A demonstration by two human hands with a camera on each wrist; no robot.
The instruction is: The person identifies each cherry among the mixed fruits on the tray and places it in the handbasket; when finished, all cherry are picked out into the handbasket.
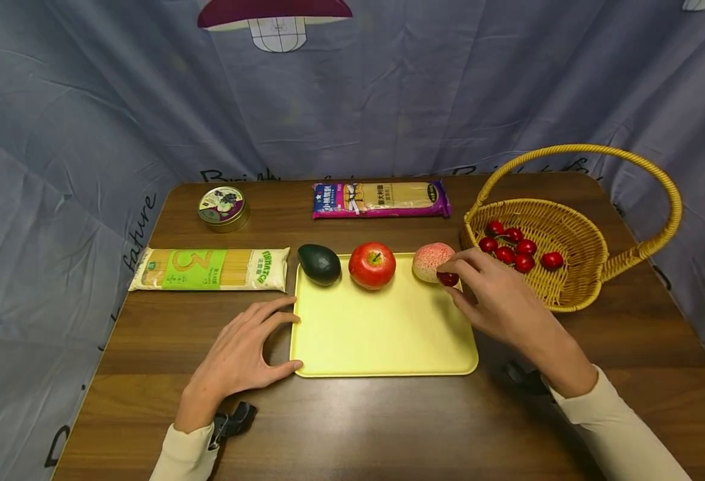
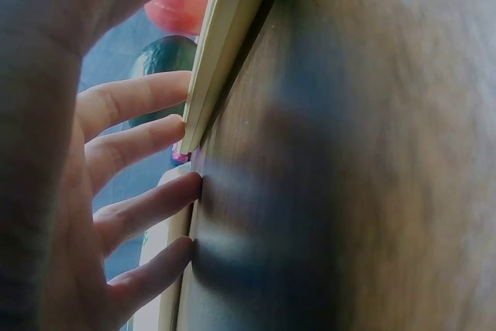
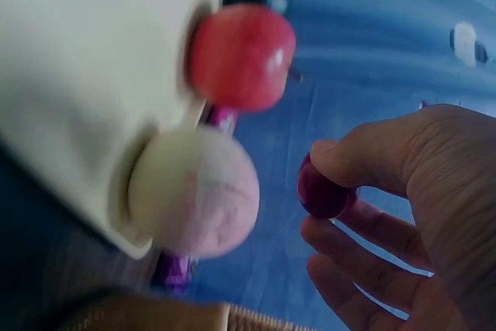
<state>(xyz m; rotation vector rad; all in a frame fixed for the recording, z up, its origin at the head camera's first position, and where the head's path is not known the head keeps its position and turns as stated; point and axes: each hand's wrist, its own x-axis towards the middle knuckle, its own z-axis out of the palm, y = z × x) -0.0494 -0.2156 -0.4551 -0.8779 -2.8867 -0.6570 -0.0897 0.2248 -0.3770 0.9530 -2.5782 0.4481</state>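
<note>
My right hand (image 1: 499, 300) pinches a dark red cherry (image 3: 324, 190) between thumb and fingertips, held above the right part of a yellow tray (image 1: 382, 334). Just behind the cherry, a pink-and-white peach (image 1: 429, 259) sits at the tray's back right corner. A red apple (image 1: 373, 266) stands at the middle of the tray's back edge, and a dark green avocado (image 1: 319, 264) lies at the back left corner. My left hand (image 1: 238, 351) rests at the tray's left edge, fingers spread and touching the rim, as the left wrist view also shows.
A wicker basket (image 1: 593, 294) with a tall handle holds several cherries (image 1: 524, 247) at the right. Behind the tray lies a purple noodle packet (image 1: 382, 199). At the left are a green-and-yellow pasta packet (image 1: 210, 269) and a round tin (image 1: 223, 209). A grey-blue curtain (image 1: 358, 113) hangs behind.
</note>
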